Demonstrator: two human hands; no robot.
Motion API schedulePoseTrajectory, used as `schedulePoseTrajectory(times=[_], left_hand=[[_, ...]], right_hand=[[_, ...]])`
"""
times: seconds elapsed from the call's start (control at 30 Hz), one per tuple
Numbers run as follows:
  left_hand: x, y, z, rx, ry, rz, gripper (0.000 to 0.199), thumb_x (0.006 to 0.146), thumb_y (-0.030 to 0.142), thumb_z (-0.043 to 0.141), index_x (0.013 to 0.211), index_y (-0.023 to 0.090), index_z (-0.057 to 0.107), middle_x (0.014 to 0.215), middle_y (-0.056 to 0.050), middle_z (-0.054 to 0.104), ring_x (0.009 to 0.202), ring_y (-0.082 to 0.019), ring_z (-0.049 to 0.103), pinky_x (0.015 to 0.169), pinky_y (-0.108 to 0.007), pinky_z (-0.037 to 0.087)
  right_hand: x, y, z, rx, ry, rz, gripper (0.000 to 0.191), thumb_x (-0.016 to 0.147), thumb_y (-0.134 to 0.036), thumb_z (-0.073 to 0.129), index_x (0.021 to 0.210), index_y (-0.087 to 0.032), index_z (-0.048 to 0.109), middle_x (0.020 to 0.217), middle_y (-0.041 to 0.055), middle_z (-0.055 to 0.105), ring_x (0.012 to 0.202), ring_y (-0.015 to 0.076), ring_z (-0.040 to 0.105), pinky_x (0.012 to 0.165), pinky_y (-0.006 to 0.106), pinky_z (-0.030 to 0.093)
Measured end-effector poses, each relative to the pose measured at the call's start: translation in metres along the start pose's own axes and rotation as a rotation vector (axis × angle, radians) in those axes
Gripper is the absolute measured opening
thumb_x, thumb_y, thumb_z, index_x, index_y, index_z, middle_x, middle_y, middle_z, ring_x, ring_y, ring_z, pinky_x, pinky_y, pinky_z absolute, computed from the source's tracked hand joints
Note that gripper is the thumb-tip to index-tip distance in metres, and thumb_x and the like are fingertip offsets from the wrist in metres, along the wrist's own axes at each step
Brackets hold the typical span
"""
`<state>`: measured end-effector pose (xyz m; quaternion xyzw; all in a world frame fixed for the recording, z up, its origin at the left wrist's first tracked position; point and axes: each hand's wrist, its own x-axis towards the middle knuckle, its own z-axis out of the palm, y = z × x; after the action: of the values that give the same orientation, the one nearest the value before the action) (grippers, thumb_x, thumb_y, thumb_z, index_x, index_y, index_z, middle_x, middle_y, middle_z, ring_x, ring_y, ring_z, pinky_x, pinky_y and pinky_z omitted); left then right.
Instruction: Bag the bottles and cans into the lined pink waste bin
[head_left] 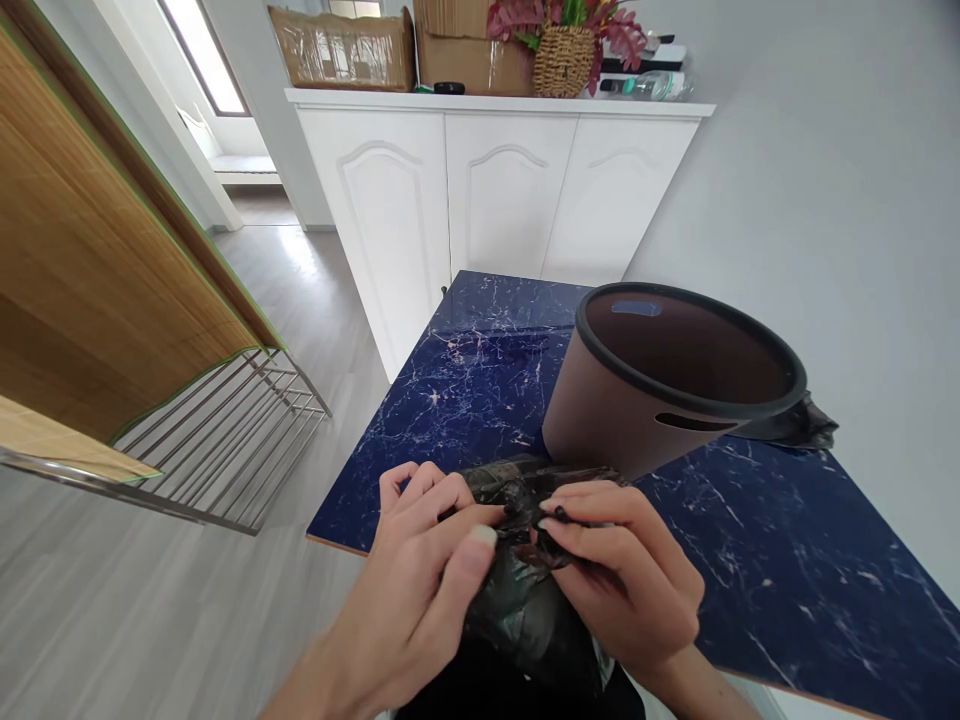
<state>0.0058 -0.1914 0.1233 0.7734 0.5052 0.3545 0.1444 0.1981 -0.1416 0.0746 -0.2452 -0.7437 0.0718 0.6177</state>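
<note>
- Grip: the left hand [427, 560] has thumb and forefinger closing on thin plastic; the right hand [630, 570] pinches a small bunch of it between thumb and fingertips.
- The black plastic bag [525, 600] is between both hands at the bench's near edge, its lower part apparently reaching past that edge, its upper part by the foot of the brown wastebasket [600, 410].
- Progress, as judged: the bag is gathered up and in hand; whether its mouth is knotted, or being worked loose, cannot be told under the fingers.
- Left as it stands: the wastebasket's dark rim carries no plastic, and no liner shows on the visible inner wall.
- A dark plastic bundle [802, 425] lies behind the wastebasket, near the bench's right edge, beside the wall.
- Room: the widest stretch of blue marbled bench [420, 430] runs from the wastebasket to the left edge and far-left corner; white cabinets [390, 220] bound the far edge.
</note>
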Motion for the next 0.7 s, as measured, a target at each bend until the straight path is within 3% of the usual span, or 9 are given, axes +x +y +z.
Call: schedulePoseTrajectory(times=[0.07,0.13,0.23,0.4,0.57,0.7], left_hand=[[0.004,0.003,-0.001,-0.060,0.003,-0.055,0.049,0.115,0.028,0.030,0.080,0.023,0.064,0.078,0.000,0.059,0.077,-0.019,0.054,0.084,-0.042,0.041],[0.009,0.007,0.000,-0.086,0.036,-0.108,0.050,0.115,0.035,0.038,0.071,0.022,0.058,0.074,0.002,0.057,0.072,-0.017,0.051,0.082,-0.040,0.043],[0.015,0.008,0.002,-0.120,0.111,-0.186,0.045,0.110,0.041,0.056,0.069,0.023,0.062,0.070,0.003,0.057,0.068,-0.016,0.050,0.078,-0.037,0.046],[0.014,-0.001,0.003,-0.229,0.177,-0.266,0.037,0.106,0.042,0.063,0.075,0.027,0.076,0.073,0.001,0.062,0.073,-0.017,0.058,0.069,-0.034,0.048],[0.011,-0.012,0.000,-0.253,0.188,-0.317,0.033,0.107,0.044,0.061,0.089,0.030,0.085,0.092,-0.003,0.069,0.087,-0.019,0.068,0.079,-0.035,0.056],[0.014,-0.033,-0.005,-0.179,0.257,-0.346,0.034,0.104,0.049,0.063,0.088,0.029,0.085,0.102,-0.005,0.071,0.100,-0.023,0.070,0.093,-0.038,0.057]], right_hand=[[-0.001,-0.002,0.004,-0.047,0.054,-0.035,0.031,0.085,0.006,0.074,0.093,-0.024,0.074,0.095,0.0040,0.067,0.087,0.0219,0.071,0.069,0.039,0.062],[0.002,-0.005,0.006,-0.101,0.090,-0.046,0.027,0.087,0.002,0.075,0.091,-0.025,0.075,0.090,0.0031,0.063,0.081,0.0202,0.065,0.065,0.038,0.056],[0.008,-0.006,0.007,-0.115,0.046,-0.058,0.028,0.089,0.000,0.074,0.097,-0.026,0.077,0.081,0.0010,0.061,0.072,0.0174,0.058,0.063,0.036,0.051],[0.005,-0.002,0.004,-0.064,-0.042,-0.086,0.036,0.089,-0.002,0.078,0.114,-0.028,0.080,0.089,0.0014,0.075,0.078,0.0193,0.070,0.068,0.038,0.056],[-0.014,0.004,-0.007,-0.052,-0.151,-0.144,0.034,0.093,-0.007,0.077,0.122,-0.026,0.080,0.115,0.0059,0.081,0.097,0.0244,0.077,0.083,0.044,0.062],[-0.026,0.001,-0.020,-0.080,-0.256,-0.139,0.033,0.096,-0.007,0.074,0.124,-0.024,0.078,0.116,0.0049,0.083,0.095,0.0217,0.076,0.086,0.042,0.061]])
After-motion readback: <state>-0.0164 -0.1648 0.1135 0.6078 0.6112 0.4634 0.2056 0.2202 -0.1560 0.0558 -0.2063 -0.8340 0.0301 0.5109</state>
